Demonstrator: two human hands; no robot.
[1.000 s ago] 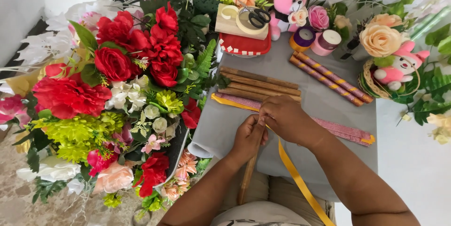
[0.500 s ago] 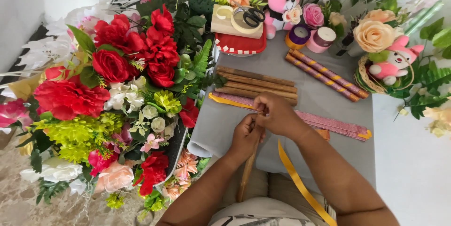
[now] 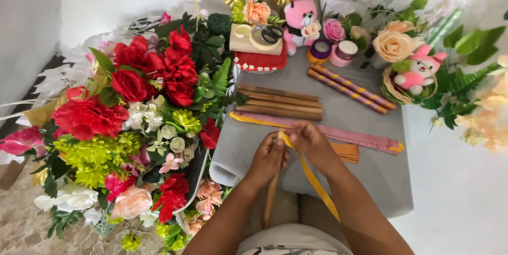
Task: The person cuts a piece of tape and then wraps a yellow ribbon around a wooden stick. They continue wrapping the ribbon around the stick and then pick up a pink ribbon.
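Left hand (image 3: 270, 155) grips the top of a brown stick (image 3: 271, 197) that slants down toward the lap; the hands have shifted slightly rightward since a second ago. Right hand (image 3: 312, 142) pinches the yellow ribbon (image 3: 313, 180) against the stick's tip, so wrapping looks barely started, above the grey desk (image 3: 370, 175).

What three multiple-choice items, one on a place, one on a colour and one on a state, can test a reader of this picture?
1. Where do the scissors lie?
A. on the cream box
B. on the floor
C. in the basket

2. What colour is the ribbon at the hands?
A. blue
B. yellow
C. white

3. What does the left hand do?
A. rests flat
B. grips a wooden stick
C. holds a flower

Key: 1 A, they rest on the box; 2 B, the strip is yellow; 3 B, fingers close on the stick's top.
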